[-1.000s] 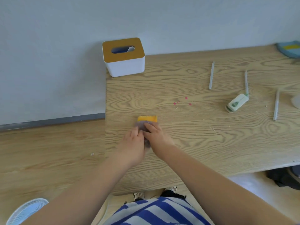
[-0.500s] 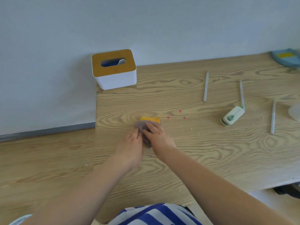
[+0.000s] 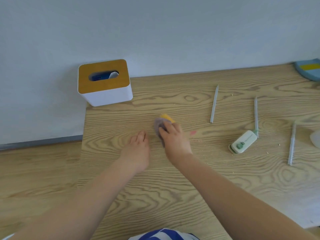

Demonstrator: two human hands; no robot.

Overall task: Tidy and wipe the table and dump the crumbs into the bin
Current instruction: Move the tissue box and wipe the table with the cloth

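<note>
A yellow and grey sponge (image 3: 161,120) lies on the wooden table (image 3: 190,179), and my right hand (image 3: 174,137) presses on it with fingers curled over its top. My left hand (image 3: 138,148) rests flat on the table just left of the sponge, apart from it, holding nothing. Pink crumbs (image 3: 193,132) show as a blur right of my right hand. Small pale crumbs (image 3: 199,140) are scattered across the table's right half.
A white tissue box with a wooden lid (image 3: 104,82) stands at the table's back left corner. Three pale pens (image 3: 214,103) (image 3: 256,116) (image 3: 291,143) and a green-white correction tape (image 3: 243,142) lie to the right. A blue object (image 3: 309,69) sits at the far right edge.
My right hand has slid the sponge to the right toward the pink crumbs. My left hand has let go of the sponge and stayed behind on the table.
</note>
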